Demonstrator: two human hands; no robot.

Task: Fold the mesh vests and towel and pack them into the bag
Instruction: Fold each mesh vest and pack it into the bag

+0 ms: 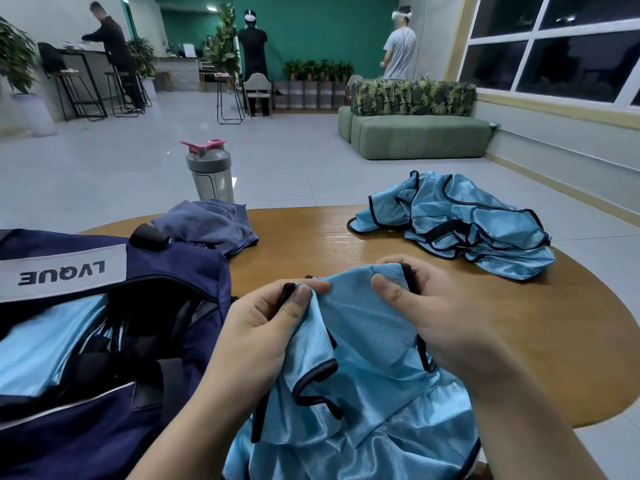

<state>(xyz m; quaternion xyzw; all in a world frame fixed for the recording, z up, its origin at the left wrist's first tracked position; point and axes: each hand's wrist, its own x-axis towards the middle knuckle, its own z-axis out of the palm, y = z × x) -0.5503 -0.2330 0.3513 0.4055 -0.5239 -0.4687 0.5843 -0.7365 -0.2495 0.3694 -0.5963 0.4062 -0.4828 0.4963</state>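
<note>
Blue mesh vest (363,344) — left hand (263,327), right hand (436,317) both pinching top edge.

Showing light blue mesh with black trim on the held vest (363,341) and the vest pile (460,223), navy with a grey-white lettered band on the bag (166,271), dusty blue on the towel (211,223), warm wood-brown on the table (519,323).

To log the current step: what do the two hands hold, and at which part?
Both hold one light blue mesh vest by its black-trimmed top edge: left hand pinches the left strap, right hand grips the right.
</note>
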